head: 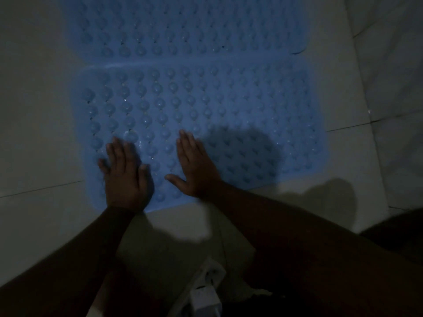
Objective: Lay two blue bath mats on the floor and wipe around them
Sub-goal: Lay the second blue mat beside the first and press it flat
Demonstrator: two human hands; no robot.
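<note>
Two blue bath mats with rows of round bumps lie flat on the pale tiled floor. The near mat (229, 106) fills the middle of the view. The far mat (187, 26) lies just behind it, their long edges meeting or slightly overlapping. My left hand (124, 172) presses flat on the near mat's front left part, fingers straight. My right hand (194, 165) lies flat on the same mat a little to the right, fingers together and thumb spread. Neither hand holds anything.
Pale floor tiles (39, 138) with dark grout lines surround the mats. A white power strip (207, 287) with a plug in it lies near the bottom edge, below my arms. The light is dim, and my shadow falls across the near mat's front right part.
</note>
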